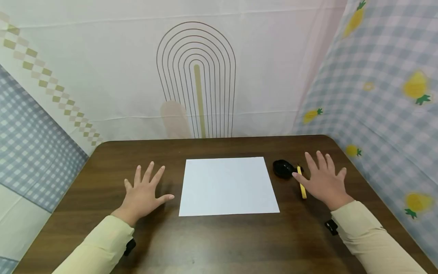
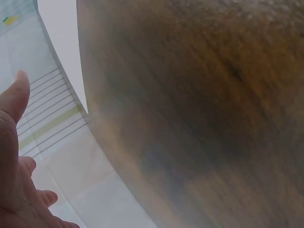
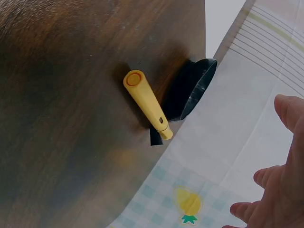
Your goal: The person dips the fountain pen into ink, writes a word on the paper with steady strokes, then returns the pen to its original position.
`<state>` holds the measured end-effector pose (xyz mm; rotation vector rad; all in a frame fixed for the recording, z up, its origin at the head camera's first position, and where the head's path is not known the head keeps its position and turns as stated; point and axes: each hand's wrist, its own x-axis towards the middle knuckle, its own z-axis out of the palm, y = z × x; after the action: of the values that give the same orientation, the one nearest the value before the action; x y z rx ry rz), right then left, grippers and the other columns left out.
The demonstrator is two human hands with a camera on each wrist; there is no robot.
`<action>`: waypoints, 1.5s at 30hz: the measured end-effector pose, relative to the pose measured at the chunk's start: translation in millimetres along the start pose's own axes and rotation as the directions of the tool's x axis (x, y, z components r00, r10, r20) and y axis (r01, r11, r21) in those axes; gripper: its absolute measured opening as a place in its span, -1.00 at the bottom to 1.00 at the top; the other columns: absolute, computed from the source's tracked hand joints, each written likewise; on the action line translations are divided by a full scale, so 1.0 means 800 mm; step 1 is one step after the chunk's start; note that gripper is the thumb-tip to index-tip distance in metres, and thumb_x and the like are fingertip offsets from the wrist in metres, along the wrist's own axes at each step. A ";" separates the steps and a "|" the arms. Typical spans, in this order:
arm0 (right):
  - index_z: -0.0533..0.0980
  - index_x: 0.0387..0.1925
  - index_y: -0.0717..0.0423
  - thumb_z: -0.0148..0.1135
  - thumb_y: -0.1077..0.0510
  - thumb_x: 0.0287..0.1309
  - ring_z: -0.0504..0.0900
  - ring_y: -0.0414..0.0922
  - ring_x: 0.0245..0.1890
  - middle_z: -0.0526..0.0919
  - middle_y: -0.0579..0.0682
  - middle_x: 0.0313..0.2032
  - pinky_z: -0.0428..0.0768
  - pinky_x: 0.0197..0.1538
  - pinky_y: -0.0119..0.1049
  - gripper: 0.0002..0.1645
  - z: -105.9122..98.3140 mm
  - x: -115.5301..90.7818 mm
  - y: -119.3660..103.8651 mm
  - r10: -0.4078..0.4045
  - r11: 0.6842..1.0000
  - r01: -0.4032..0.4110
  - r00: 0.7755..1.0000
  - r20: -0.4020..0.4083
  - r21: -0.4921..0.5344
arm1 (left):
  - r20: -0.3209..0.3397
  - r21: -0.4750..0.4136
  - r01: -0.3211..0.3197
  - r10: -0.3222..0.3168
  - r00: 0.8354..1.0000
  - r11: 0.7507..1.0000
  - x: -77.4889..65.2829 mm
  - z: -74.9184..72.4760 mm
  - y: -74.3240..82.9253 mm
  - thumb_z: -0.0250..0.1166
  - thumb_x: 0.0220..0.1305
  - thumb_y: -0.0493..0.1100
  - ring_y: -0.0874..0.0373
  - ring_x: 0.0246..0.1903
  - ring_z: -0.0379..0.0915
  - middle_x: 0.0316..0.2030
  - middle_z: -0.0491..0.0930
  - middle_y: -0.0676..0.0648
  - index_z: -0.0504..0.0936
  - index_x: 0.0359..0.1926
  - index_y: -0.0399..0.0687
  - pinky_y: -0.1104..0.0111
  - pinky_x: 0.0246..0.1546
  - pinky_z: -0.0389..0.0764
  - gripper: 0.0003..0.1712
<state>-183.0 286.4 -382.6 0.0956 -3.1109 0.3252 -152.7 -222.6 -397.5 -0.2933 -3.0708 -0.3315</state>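
Observation:
A sheet of white paper lies flat on the brown wooden table, between the two hands. My left hand is held to the left of the paper with fingers spread and holds nothing. On the right, my right hand has its fingers spread too, with nothing in its grasp. Beside its thumb is a yellow pen-shaped stick, propped across the short handle of a black, shallow, round dish-like thing. In the head view the thumb overlaps the stick. The paper's corner shows in the left wrist view.
The wooden table has rounded far corners. Behind it hangs a white cloth with arch lines, and a blue checked cloth with yellow fruit runs along the right side. Another checked cloth is on the left.

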 end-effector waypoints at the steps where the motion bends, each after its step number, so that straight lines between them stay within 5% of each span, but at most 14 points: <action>1: -0.22 0.53 0.08 -0.20 -0.53 0.24 -0.34 0.40 0.42 -0.25 0.39 0.46 -0.36 0.11 0.59 0.14 0.001 0.000 0.001 0.002 1.000 -0.002 1.000 0.002 0.002 | 0.004 -0.006 -0.002 0.003 1.000 1.000 0.000 0.001 0.001 0.26 0.12 0.38 -0.52 0.39 -0.37 0.49 -0.17 -0.30 0.00 0.52 0.05 -0.56 0.05 -0.22 0.10; 17: -0.17 0.53 0.13 -0.21 -0.55 0.23 -0.25 0.45 0.39 -0.19 0.43 0.43 -0.29 0.09 0.61 0.15 0.014 0.000 0.007 0.018 0.999 -0.018 0.999 0.034 0.027 | 0.060 -0.049 -0.118 0.121 0.991 0.992 0.008 0.023 0.014 0.36 0.06 0.32 -0.42 0.42 -0.29 0.49 -0.09 -0.22 0.09 0.51 0.07 -0.54 0.07 -0.12 0.09; 45: -0.08 0.48 0.30 -0.16 -0.48 0.27 -0.07 0.49 0.31 0.01 0.53 0.34 -0.02 0.06 0.59 0.14 0.028 0.000 0.012 0.067 0.996 -0.073 0.991 0.113 0.047 | 0.223 -0.121 -0.173 0.196 0.955 0.978 0.015 0.039 0.025 0.32 0.10 0.33 -0.37 0.43 -0.23 0.50 -0.04 -0.13 0.15 0.49 0.12 -0.50 0.09 -0.03 0.02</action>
<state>-183.4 291.3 -406.2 0.0054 -3.2223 0.4144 -160.9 -194.5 -423.0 -0.6657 -3.2241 -0.4747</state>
